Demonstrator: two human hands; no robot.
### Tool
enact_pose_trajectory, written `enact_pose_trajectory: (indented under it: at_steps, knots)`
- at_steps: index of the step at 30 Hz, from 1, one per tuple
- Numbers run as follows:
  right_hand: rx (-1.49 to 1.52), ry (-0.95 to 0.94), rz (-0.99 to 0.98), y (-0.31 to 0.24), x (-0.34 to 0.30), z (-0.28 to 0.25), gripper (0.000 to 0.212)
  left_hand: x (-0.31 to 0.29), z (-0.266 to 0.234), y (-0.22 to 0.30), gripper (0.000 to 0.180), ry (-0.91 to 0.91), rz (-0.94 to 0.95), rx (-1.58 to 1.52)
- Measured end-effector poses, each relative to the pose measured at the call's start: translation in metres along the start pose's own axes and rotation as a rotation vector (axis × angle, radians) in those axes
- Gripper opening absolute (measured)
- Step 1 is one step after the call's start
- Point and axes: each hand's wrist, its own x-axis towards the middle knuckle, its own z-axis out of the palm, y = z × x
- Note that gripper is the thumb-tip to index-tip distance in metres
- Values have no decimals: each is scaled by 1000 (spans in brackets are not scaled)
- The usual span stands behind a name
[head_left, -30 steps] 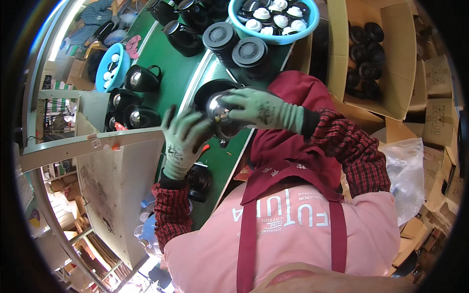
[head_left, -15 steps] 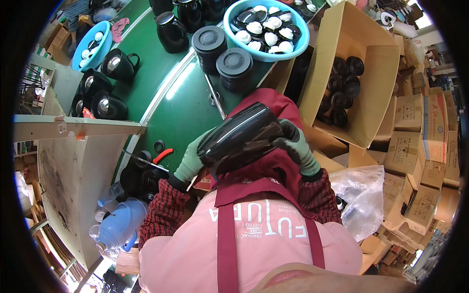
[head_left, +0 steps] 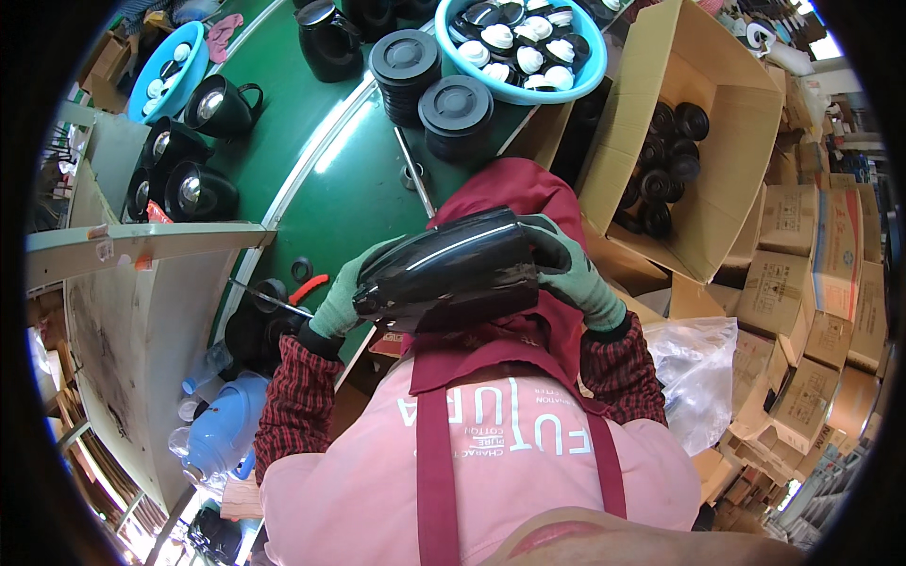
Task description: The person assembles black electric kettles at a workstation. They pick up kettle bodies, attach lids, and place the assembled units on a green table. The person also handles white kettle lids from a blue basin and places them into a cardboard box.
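While the black jug [head_left: 448, 274] is mid-frame, fingers of the left hand [head_left: 342, 298] and right hand [head_left: 582, 283] grip its ends. It's not set down yet; can't tell if the upper-left jugs [head_left: 223, 107] are finished.

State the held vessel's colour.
The vessel is glossy black; it shows best in the head view.

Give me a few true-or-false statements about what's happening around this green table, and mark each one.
1. The left hand and right hand hold a shiny black container. True.
2. The hands are bare. False: they wear green gloves.
3. The large blue bowl holds black-and-white pieces. True.
4. The container stands upright. False: it is held on its side.
5. The open cardboard box holds round black parts. True.
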Motion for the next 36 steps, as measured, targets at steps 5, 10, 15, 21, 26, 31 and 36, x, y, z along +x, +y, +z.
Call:
enact_pose_trajectory:
  at_steps: [5,10,15,21,26,31,36]
  knots:
    - [183,-54,118,5,13,-3,62,4,6,-21,72,-42,35,-60]
    - [40,-250,214,-6,57,-2,44,-6,23,-93,69,96,-38,-210]
    - [-939,409,-391,36,188,-14,76,-17,22,-85,67,287,57,-109]
    - [-1606,340,280,82,271,14,122,-26,23,-66,64,371,155,62]
    - [-1522,529,57,73,235,-9,104,-36,20,-54,62,358,192,186]
    - [604,161,-110,13,134,16,92,-17,6,-43,59,285,281,342]
    - [-49,172,-437,3,75,49,93,8,2,-30,57,202,363,471]
